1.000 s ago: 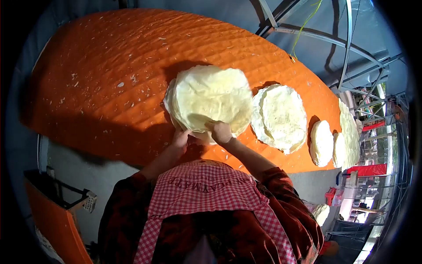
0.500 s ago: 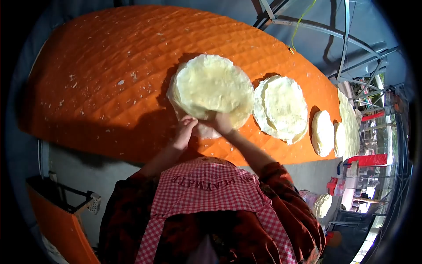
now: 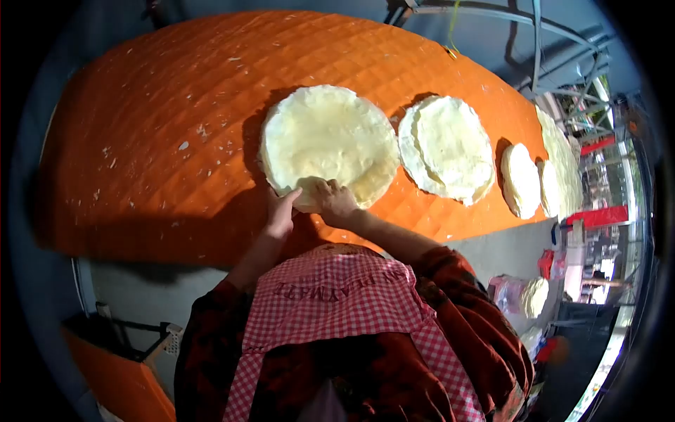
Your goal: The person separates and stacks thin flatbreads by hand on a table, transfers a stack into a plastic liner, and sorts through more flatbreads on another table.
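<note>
A stack of thin, round, pale flatbreads [image 3: 330, 137] lies on the orange quilted table cover. My left hand [image 3: 281, 212] grips the near left rim, thumb on top and fingers partly hidden at the edge. Just to its right, my right hand [image 3: 338, 204] rests at the near rim with curled fingers pressed together on the bread. Its fingertips are partly hidden, so how many sheets it holds cannot be seen. Beside this stack sits another pile of flatbreads [image 3: 453, 151], its upper sheet smaller and off-centre.
Smaller flatbread stacks [image 3: 521, 181] stand farther right on the orange cover [image 3: 169, 126]. White crumbs dot its left part. Metal frame bars [image 3: 538, 42] rise behind the table. An orange-sided box [image 3: 116, 373] is at lower left, and a bag with pale rounds [image 3: 517, 294] at lower right.
My right hand has shifted left along the near rim, closer to my left hand. The near edge of the bread, earlier showing a lower layer, is now covered. The view has turned slightly.
</note>
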Motion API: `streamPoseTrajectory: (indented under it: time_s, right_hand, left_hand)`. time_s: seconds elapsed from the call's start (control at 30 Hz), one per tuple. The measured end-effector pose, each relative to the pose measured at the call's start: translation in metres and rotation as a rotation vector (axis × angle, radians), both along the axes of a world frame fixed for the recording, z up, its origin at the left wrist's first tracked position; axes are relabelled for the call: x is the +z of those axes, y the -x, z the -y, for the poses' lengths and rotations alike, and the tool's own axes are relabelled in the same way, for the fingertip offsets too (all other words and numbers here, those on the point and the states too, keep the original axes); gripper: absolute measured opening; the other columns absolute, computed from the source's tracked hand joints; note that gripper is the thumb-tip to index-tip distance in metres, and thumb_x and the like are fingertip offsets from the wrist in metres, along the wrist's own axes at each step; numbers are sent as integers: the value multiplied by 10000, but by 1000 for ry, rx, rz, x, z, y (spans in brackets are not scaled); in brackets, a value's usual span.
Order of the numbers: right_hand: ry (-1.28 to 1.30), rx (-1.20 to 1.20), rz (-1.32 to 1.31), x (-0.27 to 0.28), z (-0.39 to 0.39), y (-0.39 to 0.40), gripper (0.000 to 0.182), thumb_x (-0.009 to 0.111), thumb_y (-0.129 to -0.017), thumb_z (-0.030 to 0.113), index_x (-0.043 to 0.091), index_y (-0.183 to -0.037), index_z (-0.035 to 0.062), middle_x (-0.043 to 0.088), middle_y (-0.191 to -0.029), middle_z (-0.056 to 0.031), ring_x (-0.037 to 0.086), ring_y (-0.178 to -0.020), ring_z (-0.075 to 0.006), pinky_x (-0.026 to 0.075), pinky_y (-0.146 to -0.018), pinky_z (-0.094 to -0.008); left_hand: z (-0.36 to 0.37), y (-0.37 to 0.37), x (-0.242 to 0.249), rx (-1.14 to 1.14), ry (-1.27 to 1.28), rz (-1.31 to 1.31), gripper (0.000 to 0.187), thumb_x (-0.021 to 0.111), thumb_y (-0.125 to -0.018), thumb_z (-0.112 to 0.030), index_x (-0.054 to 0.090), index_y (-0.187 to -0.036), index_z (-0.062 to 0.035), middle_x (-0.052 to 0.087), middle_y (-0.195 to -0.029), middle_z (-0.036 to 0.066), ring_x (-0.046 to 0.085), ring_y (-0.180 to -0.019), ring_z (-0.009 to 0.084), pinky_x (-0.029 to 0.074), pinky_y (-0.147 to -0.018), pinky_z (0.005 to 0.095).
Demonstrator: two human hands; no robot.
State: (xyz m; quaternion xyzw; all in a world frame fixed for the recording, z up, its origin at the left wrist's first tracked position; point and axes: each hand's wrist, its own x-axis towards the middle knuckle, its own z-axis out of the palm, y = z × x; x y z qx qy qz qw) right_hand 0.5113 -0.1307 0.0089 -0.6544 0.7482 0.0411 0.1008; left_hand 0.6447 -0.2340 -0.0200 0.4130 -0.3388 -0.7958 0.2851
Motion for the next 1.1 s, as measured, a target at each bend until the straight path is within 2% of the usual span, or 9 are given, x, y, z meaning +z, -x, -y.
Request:
streamPoseTrajectory:
  time_s: [0.13,0.27,0.3,0.4,0.53,0.7,0.9,1.03,1.1]
  right_hand:
    - [280,115,322,34,-17,35,557,718,-740,412,603,-1134,35,548,-1254,-162,516,-1164,-327,476,-871,-445]
    - [837,-515,384,58,-46,100,242,674,-816,171,647,-1024,50,645,-1053,-158,624,-921,-329,492,-816,-379]
    - [837,-796,665,45,-53,123,238,683,-829,192,649,-1005,35,658,-1008,-151,641,-879,-300,501,-779,-353]
    - [741,-813,636,16,-51,187,461,722,-812,307,599,-1072,-52,654,-938,-196,638,-885,-304,487,-776,-360]
    - [615,-734,666,-14,10,227,656,652,-824,468,502,-1230,-25,573,-1185,-255,554,-1115,-370,429,-945,-405]
    - [414,-615,475,-22,25,177,734,671,-804,393,367,-1363,26,517,-1283,-223,487,-1206,-379,402,-1002,-437]
    - [459,-453,340,-56,21,190,777,670,-793,400,320,-1384,38,402,-1393,-203,415,-1272,-358,362,-1042,-437]
    - [422,-321,237,53,-1,164,875,692,-767,502,337,-1393,6,338,-1455,-208,362,-1320,-363,311,-1089,-452]
    - [457,-11,601,84,-28,129,886,736,-722,511,378,-1386,46,414,-1409,-201,413,-1281,-380,309,-1084,-464]
  left_hand:
    - [7,20,-49,135,2,-6,592,549,-730,109,417,-1296,-3,541,-1174,125,565,-1037,227,504,-846,335]
    - [24,-4,-10,-15,36,-17,624,594,-698,93,422,-1293,10,558,-1171,123,575,-1030,231,502,-848,340]
    - [32,-20,-19,-50,-23,-79,566,612,-712,53,466,-1258,16,574,-1154,134,587,-1019,246,505,-852,349]
    - [52,-56,-36,-234,147,-1,489,624,-759,-21,506,-1231,30,598,-1127,138,584,-1036,260,488,-894,368]
    - [45,-64,-27,-59,-252,-86,413,629,-819,-112,549,-1205,14,603,-1155,120,578,-1051,260,470,-909,389]
    - [16,-70,-1,-164,469,81,357,618,-827,-95,560,-1169,-13,598,-1124,101,584,-1023,239,489,-862,378]
    - [17,-54,4,-13,-4,48,428,648,-780,-27,535,-1193,-29,592,-1125,103,587,-1022,246,500,-860,373]
    - [35,-65,-11,-172,76,-14,372,646,-787,-31,554,-1147,-17,597,-1106,95,589,-1009,225,507,-844,342]
    - [50,-53,11,-48,-329,116,274,641,-808,-55,582,-1073,-13,607,-1069,85,594,-968,205,516,-811,325]
